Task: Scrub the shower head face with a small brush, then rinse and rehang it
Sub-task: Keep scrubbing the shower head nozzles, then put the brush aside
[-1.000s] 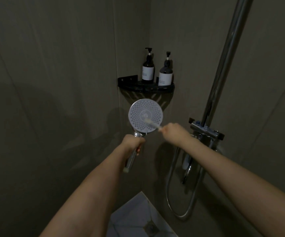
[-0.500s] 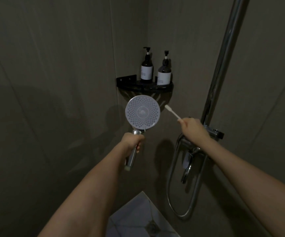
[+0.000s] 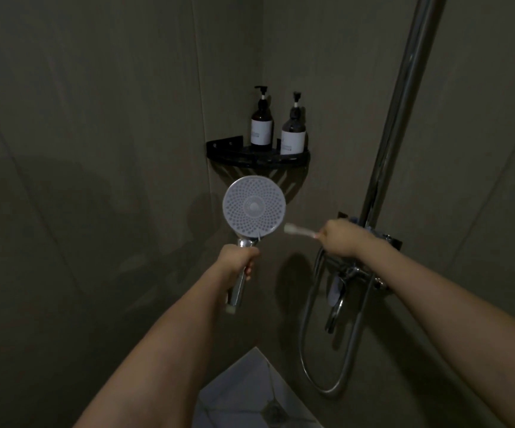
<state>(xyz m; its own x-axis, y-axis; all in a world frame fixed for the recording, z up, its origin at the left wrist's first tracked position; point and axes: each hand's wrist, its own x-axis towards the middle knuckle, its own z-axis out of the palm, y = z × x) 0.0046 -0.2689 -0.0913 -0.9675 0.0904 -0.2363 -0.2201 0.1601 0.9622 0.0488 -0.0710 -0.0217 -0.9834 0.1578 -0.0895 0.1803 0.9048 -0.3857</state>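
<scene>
Head view, brush (image 3: 299, 231) bristles blurred, hose (image 3: 327, 350) dim

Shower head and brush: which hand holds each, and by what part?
The left hand grips the shower head by its chrome handle, just below the face. The right hand holds the small brush by its handle end, bristles clear of the face.

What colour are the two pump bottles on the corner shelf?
In the head view, both pump bottles look dark brown with white labels and black pumps.
</scene>
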